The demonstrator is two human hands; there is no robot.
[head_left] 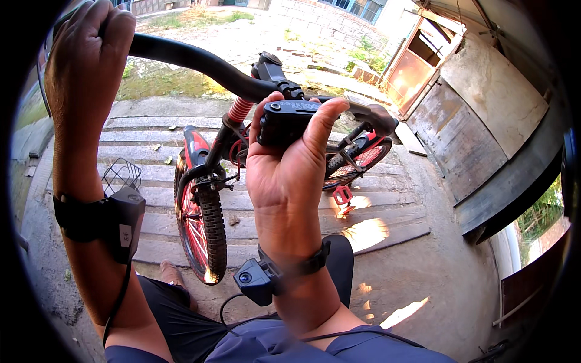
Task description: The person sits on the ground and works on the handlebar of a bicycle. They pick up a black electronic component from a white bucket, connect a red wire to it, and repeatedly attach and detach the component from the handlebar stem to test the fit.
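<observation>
At the upper left, my left hand (91, 45) is wrapped round the end of a bicycle's black handlebar (193, 59). The grip itself is mostly hidden by my fingers. My right hand (285, 172), palm up, holds a black folding multi-tool (283, 124) between thumb and fingers. The tool lies just on the near side of the stem (272, 71); whether it touches the bar I cannot tell. Below the bar stand the red-ribbed fork boot (239, 111) and the front wheel (212, 233), with its knobby tyre and red rim. The red-and-black fender (195, 144) sits above that wheel.
Behind my right hand are the bicycle's rear wheel (372, 156) and a red pedal (343, 195). Slatted paving (145, 136) lies underneath. A black wire basket (122, 174) is at the left. Weathered panels (457, 130) line the right side, and a block wall (327, 24) stands behind.
</observation>
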